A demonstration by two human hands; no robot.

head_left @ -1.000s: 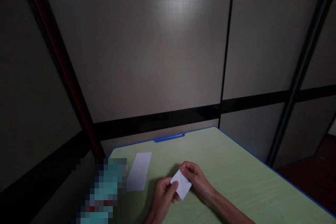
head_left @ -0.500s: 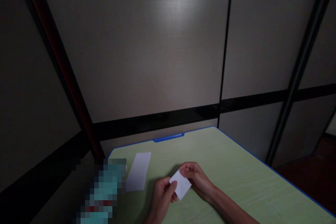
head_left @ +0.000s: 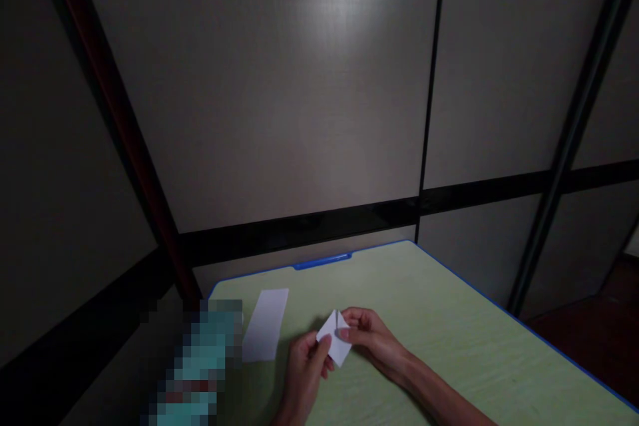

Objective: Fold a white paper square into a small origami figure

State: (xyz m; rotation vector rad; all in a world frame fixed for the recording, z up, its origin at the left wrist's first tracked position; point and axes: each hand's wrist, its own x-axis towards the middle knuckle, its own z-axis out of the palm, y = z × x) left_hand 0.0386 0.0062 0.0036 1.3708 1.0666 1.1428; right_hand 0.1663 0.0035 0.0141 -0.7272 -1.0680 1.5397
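Note:
A small square of folded white paper is held up over the table, turned like a diamond, with a dark gap along a fold near its top corner. My left hand pinches its left side, thumb on the front face and fingers behind. From the right, my right hand grips the paper too, its thumb pressed on the middle near the fold. Both hands are closed on the same piece. The fingers behind the paper are partly hidden.
A flat white paper strip lies on the pale green table to the left. Beside it is a blurred-out teal object. A blue handle-like piece sits at the far edge, before grey wardrobe panels.
The folded paper has shifted slightly left and up and turned a little. My right thumb has moved down from the top corner to the middle, and a gap at the fold now shows.

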